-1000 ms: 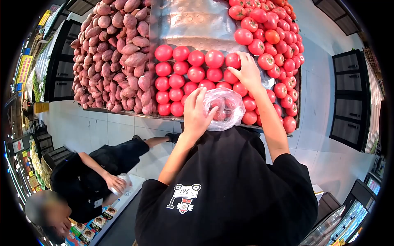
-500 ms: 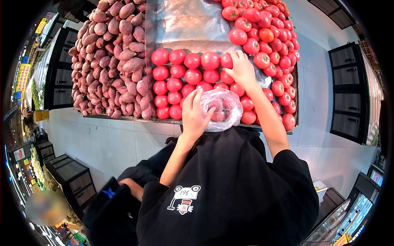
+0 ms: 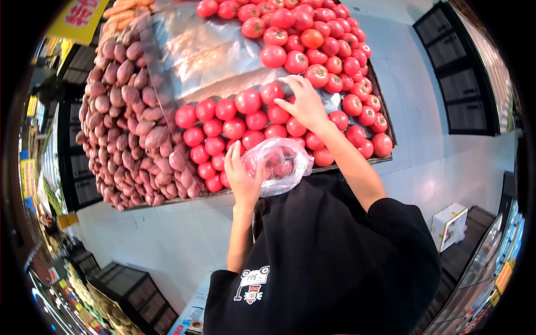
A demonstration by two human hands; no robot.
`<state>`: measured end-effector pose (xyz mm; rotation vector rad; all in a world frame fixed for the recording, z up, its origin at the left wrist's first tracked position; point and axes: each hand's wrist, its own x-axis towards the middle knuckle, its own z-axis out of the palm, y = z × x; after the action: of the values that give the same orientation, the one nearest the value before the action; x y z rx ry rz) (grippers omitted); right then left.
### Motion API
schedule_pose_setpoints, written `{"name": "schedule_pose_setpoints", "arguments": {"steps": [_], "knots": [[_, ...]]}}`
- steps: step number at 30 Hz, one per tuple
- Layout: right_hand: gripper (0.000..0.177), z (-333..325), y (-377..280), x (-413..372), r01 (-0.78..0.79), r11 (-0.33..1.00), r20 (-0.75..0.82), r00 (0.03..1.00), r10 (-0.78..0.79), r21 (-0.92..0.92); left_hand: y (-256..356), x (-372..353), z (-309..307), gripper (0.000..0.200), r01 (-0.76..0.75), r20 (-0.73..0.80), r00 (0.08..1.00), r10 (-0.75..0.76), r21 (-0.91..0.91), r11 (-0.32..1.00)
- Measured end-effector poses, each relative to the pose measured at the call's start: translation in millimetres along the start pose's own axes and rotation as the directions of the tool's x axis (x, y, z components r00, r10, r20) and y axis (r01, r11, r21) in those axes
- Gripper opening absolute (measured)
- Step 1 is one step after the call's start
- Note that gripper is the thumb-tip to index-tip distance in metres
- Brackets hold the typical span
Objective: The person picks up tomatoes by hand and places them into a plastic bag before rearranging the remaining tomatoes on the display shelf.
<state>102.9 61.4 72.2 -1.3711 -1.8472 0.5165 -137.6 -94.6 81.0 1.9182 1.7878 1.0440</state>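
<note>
Red tomato (image 3: 270, 94) against right fingers (image 3: 297, 88)

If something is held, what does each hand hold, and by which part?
Left hand holds the plastic bag by its left rim. Right hand: at a tomato, grip unclear.

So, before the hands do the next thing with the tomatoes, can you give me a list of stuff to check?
1. Left hand at the bag: ok, it is at the bag's left side.
2. Bag's mouth open: ok, it looks wide open.
3. Right hand at a tomato: ok, thumb and fingers are by the one at the right end of the back row near the bag.
4. Firm grip on that tomato: cannot tell.
5. That tomato over the bag: not ok, it is in its row, farther back.
6. Bag strong, with no holes: cannot tell.
</note>
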Motion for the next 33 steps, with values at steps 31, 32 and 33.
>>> {"name": "schedule_pose_setpoints", "arguments": {"steps": [31, 32, 33], "knots": [[0.067, -62, 95, -15, -0.277, 0.96, -0.462, 0.858, 0.226, -0.045, 25, 265, 117, 0.079, -0.414, 0.412, 0.857, 0.31, 0.192, 0.89], [0.068, -64, 106, -12, -0.316, 0.948, -0.526, 0.815, 0.244, -0.05, 24, 263, 118, 0.08, -0.413, 0.41, 0.859, 0.306, 0.201, 0.888], [0.068, -67, 118, -9, -0.354, 0.933, -0.586, 0.769, 0.257, -0.056, 24, 261, 119, 0.081, -0.41, 0.408, 0.862, 0.302, 0.208, 0.888]]}}
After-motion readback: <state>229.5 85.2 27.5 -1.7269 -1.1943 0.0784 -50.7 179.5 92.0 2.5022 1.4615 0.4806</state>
